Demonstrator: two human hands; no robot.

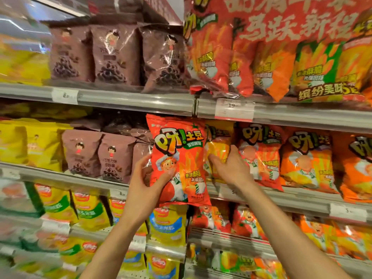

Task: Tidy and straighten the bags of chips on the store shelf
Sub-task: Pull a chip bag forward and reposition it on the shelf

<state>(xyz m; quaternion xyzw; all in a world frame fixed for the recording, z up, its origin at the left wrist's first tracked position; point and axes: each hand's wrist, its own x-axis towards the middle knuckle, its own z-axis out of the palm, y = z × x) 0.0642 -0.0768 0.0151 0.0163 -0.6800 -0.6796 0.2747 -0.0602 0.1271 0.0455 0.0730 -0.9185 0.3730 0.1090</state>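
I see a red chip bag [177, 158] with a cartoon chef and yellow lettering, upright and tilted slightly, held out in front of the middle shelf [302, 204]. Just behind it to the right a yellow-orange bag [218, 147] stands on that shelf, then a red bag [261, 156] and an orange bag [308, 160], all upright, side by side.

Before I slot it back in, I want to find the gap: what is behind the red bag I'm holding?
Behind the red bag, held by the left hand, brown bags show at its left and a yellow bag, touched by the right hand, at its right. Any gap directly behind is covered.
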